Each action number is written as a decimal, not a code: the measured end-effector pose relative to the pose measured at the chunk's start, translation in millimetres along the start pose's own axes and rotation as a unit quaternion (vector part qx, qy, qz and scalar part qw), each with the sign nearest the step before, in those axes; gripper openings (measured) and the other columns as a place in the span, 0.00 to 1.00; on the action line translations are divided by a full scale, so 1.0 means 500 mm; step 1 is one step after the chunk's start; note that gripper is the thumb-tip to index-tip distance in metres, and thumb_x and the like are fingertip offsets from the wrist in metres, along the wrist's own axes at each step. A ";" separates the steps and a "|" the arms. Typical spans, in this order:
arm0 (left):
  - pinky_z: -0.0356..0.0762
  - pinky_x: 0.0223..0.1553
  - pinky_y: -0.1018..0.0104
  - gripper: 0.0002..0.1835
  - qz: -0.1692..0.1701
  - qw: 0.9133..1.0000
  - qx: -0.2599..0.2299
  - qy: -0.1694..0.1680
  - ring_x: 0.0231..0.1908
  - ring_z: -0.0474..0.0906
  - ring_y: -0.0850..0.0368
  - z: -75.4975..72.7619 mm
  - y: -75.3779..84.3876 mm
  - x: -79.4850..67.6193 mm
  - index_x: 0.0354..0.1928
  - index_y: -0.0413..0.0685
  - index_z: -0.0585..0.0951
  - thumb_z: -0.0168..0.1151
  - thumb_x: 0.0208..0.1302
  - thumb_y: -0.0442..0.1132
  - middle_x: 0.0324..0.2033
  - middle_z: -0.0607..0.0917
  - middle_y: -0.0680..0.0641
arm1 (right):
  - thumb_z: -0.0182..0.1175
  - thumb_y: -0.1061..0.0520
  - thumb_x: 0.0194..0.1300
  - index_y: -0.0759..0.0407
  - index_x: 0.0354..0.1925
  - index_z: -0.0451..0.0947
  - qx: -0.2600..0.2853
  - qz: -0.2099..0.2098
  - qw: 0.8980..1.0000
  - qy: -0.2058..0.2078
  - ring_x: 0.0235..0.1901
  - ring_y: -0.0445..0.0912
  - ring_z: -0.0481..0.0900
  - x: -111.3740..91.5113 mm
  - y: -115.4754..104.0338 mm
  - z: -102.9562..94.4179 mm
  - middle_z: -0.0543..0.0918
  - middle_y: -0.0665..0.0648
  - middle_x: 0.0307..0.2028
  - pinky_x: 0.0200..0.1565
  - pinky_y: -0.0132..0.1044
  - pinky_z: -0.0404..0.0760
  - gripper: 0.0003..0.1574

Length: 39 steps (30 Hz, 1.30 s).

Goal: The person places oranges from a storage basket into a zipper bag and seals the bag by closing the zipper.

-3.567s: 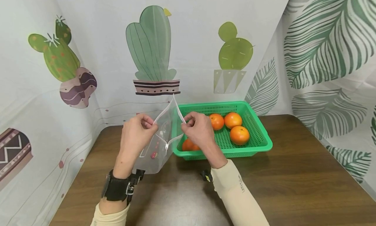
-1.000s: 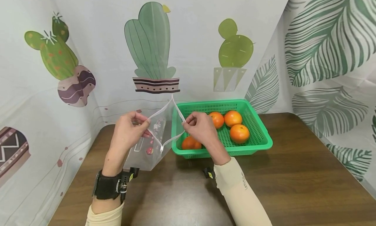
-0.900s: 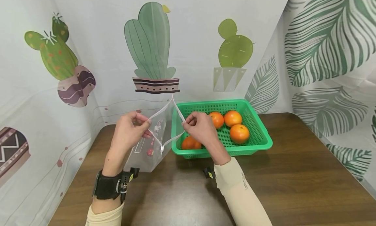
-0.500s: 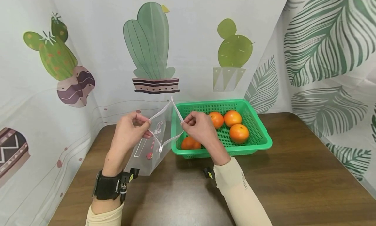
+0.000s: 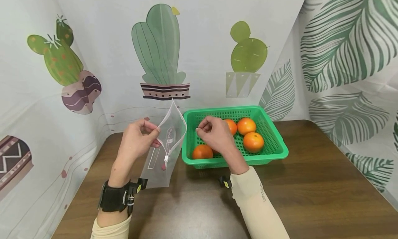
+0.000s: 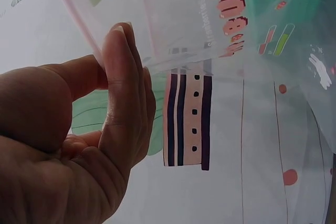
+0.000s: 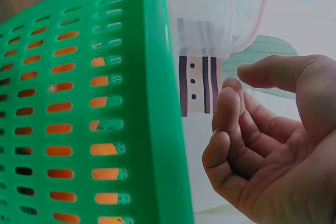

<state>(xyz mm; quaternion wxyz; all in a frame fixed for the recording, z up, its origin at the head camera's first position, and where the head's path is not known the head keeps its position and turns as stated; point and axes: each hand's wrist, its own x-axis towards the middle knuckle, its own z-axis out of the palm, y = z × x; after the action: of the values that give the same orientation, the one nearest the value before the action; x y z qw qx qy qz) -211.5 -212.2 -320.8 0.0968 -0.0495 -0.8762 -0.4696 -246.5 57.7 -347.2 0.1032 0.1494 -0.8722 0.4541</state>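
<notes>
My left hand [image 5: 138, 139] pinches the pink-white edge of a clear zipper bag [image 5: 158, 171] between thumb and fingers. The bag hangs with its mouth gaping, and its white slider [image 5: 166, 159] sits at the near end of the opening. In the left wrist view, pink lettering and small strawberries show on the bag's plastic [image 6: 231, 19]. To the right of the bag, my right hand [image 5: 216, 133] hovers over the green basket's left part, fingers loosely curled, thumb apart, holding nothing. Several round orange fruits [image 5: 253, 142] lie in the basket; the hand partly covers some.
The green plastic basket [image 5: 236, 160] stands on the brown wooden table [image 5: 311, 183], near its back edge. A white cloth [image 5: 205, 42] printed with cacti and leaves hangs behind. Wrist cameras are strapped to both arms, the left one on a black band [image 5: 115, 197].
My right hand has let go of the bag's edge and shifted slightly right. The bag's mouth has narrowed, its free side swinging left. My left hand has stayed in place over the last second.
</notes>
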 end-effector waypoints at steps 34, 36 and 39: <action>0.89 0.30 0.62 0.10 -0.009 1.000 -0.014 -0.015 0.24 0.90 0.54 0.008 -0.003 0.003 0.47 0.33 0.82 0.67 0.74 0.36 0.34 0.87 0.40 | 0.69 0.55 0.69 0.58 0.44 0.85 -0.059 -0.009 0.998 -0.017 0.43 0.54 0.85 -0.001 0.061 -0.045 0.87 0.57 0.42 0.47 0.47 0.84 0.08; 0.89 0.30 0.62 0.10 -0.011 1.000 -0.011 -0.015 0.25 0.90 0.54 0.008 -0.002 0.002 0.47 0.34 0.82 0.67 0.74 0.36 0.35 0.87 0.40 | 0.69 0.55 0.69 0.59 0.46 0.85 -0.066 -0.006 0.998 -0.019 0.45 0.55 0.84 -0.001 0.065 -0.047 0.87 0.58 0.44 0.48 0.49 0.84 0.11; 0.89 0.30 0.63 0.11 -0.012 1.000 -0.007 -0.016 0.25 0.90 0.54 0.009 0.000 0.002 0.47 0.34 0.82 0.67 0.74 0.37 0.35 0.87 0.39 | 0.70 0.56 0.69 0.61 0.47 0.85 -0.070 -0.004 0.997 -0.015 0.46 0.55 0.83 -0.001 0.073 -0.053 0.86 0.58 0.45 0.50 0.50 0.84 0.12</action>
<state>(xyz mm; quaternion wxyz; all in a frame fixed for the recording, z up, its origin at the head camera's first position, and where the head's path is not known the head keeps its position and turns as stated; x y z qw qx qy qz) -213.0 -208.5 -323.2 0.0768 -0.0469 -0.8748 -0.4761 -257.9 99.3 -360.3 0.1019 0.1525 -0.9026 0.3894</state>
